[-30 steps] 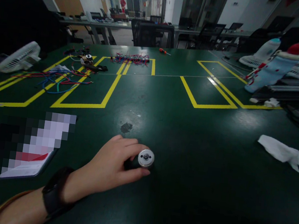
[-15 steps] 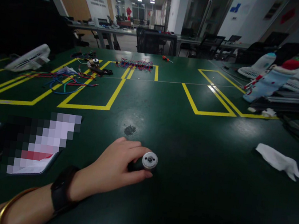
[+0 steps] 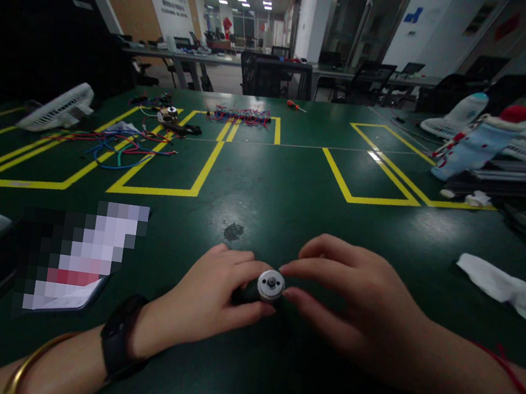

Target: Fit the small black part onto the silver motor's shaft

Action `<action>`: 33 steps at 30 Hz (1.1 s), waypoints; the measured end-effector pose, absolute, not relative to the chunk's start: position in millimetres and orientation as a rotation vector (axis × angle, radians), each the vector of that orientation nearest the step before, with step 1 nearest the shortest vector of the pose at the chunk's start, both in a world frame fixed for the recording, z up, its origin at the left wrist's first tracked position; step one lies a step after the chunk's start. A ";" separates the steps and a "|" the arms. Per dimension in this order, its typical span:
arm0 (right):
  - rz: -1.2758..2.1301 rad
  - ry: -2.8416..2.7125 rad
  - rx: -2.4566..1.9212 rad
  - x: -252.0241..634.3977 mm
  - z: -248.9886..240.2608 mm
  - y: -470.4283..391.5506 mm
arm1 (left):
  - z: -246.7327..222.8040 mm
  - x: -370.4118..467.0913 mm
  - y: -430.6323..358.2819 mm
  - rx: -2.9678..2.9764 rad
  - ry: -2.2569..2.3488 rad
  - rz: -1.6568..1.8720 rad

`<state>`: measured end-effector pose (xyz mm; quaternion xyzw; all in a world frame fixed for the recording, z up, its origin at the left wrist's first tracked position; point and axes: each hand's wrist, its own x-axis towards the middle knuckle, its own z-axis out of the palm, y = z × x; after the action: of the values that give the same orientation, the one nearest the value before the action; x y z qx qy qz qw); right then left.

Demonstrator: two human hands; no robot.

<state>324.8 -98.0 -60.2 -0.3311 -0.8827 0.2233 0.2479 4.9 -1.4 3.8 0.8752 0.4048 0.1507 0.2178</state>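
My left hand (image 3: 217, 288), wearing a black band and a gold bangle, grips a small cylindrical electric motor (image 3: 270, 286) between thumb and fingers. The motor's round silver end face, with a central shaft and two small holes, points up toward me; its body is mostly hidden by the hand. From the right comes my right hand (image 3: 356, 300), a red string at its wrist. Its thumb and index finger are apart, with their tips close to the motor's right edge. Whether they touch it I cannot tell.
The green table (image 3: 270, 178) carries yellow tape outlines. A blurred-out phone (image 3: 84, 264) lies at left, a white tissue (image 3: 498, 283) at right. Farther back are loose wires (image 3: 124, 146), a white fan (image 3: 59, 109), an orange screwdriver (image 3: 294, 105) and a blue bottle-like item (image 3: 473, 144).
My right hand has come into view from the right and reached the motor's side. My left hand keeps its grip on the motor. The whole view has shifted slightly.
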 end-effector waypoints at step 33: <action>1.199 -1.988 -1.056 279.9 5.9 23.9 | 4.3 1.3 -0.5 2.430 1.117 0.376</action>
<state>279.9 23.9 5.9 -0.3961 -0.7456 0.4498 0.2914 1.3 -0.5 4.3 0.8780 0.4036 0.1358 0.2186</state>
